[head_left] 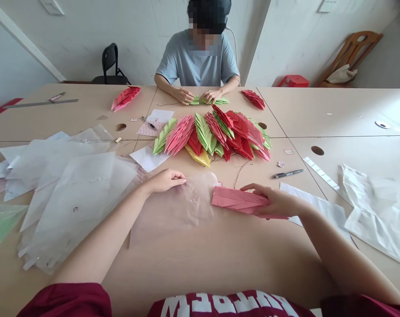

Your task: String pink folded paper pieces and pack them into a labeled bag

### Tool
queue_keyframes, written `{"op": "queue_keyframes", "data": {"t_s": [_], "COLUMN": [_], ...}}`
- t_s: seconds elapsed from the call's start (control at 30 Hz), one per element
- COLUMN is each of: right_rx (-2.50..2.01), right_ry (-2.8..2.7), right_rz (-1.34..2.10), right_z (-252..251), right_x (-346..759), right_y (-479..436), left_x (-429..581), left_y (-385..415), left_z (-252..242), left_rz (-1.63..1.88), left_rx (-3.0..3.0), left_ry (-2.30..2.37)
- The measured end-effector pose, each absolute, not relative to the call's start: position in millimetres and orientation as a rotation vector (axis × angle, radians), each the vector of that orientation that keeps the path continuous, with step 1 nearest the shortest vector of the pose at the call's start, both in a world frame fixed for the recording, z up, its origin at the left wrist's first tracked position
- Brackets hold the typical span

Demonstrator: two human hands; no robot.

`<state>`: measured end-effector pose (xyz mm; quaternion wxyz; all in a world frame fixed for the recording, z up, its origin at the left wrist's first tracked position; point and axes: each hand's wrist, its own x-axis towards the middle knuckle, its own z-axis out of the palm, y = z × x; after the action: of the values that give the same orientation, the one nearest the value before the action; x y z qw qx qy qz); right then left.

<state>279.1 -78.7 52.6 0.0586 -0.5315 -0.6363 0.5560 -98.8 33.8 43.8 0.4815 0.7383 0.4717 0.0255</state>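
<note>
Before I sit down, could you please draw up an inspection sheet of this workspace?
Surface: light wood-toned table, with seams and round holes.
Job's things: pink folded paper; clear plastic bag; pile of red, pink, green and yellow folded pieces.
Clutter: layered translucent plastic, white plastic, dark pen.
Hands: right hand holds the pink folded paper; left hand is at the clear plastic bag, grip unclear.
Cables: thin white cable beside the co-worker.
Surroundings: co-worker opposite, handling green folded paper; black chair, wooden chair.
</note>
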Motion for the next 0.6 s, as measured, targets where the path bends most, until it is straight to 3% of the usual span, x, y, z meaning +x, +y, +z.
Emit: {"op": "queue_keyframes", "data": {"t_s": [0.3, 0.6], "right_rx": [-1.665, -1.325], "right_ry": [-2.073, -2.414], "right_rz": [1.493, 1.411], "right_z": [56, 63], "right_x": [265, 242], "right_y": [-63, -34], "left_x": [-100, -62], "left_y": [31, 31], "left_z": [34, 47], "left_rz": [0.182, 0.225], "left_rx": [1.824, 1.851], "left_ry": [1.146, 1.064]}}
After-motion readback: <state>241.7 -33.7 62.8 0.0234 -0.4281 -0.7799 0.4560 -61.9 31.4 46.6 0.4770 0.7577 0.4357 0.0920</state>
